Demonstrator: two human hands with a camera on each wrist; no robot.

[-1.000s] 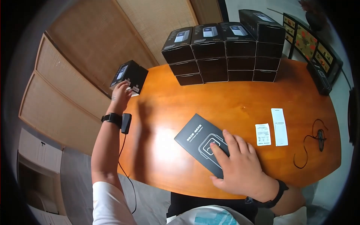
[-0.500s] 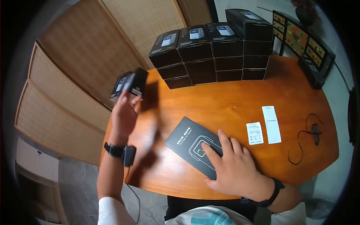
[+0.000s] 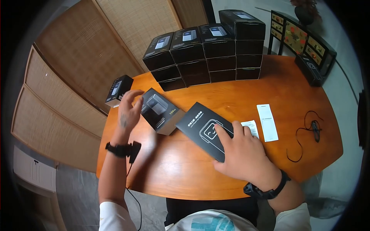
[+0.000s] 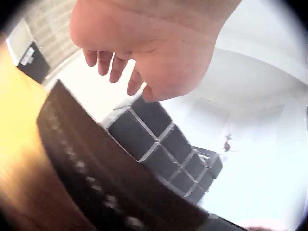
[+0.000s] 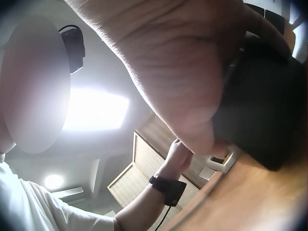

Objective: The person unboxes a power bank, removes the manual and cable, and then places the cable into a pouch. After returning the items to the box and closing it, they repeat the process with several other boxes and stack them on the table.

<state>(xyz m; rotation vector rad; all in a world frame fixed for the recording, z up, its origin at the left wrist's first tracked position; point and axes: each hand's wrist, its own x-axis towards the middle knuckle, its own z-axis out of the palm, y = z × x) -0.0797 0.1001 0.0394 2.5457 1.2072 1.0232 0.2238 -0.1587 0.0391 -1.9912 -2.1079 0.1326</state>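
Note:
In the head view, my left hand (image 3: pixel 130 111) is at the left side of a black box (image 3: pixel 160 109) marked 130W, its fingers loosely bent. The left wrist view shows that hand (image 4: pixel 144 53) with nothing between its spread fingers; whether it touches the box is unclear. My right hand (image 3: pixel 246 154) grips the lower right part of a flat dark package (image 3: pixel 200 127) with a line-drawn face, thumb at the near edge and fingers over the far side. The package's left corner meets or overlaps the 130W box. In the right wrist view, its dark underside (image 5: pixel 264 106) shows beside the palm.
Stacked black boxes (image 3: pixel 204 54) stand at the back of the wooden table (image 3: pixel 173 169). Another box (image 3: pixel 118 89) is at the left edge. White slips (image 3: pixel 267 122) and a thin cord (image 3: pixel 297 142) lie right; a long black box (image 3: pixel 309 70) is back right.
The 130W box has come from the left edge toward the middle, and my left hand's fingers are beside it. My right hand has shifted the flat package away from me, toward the box.

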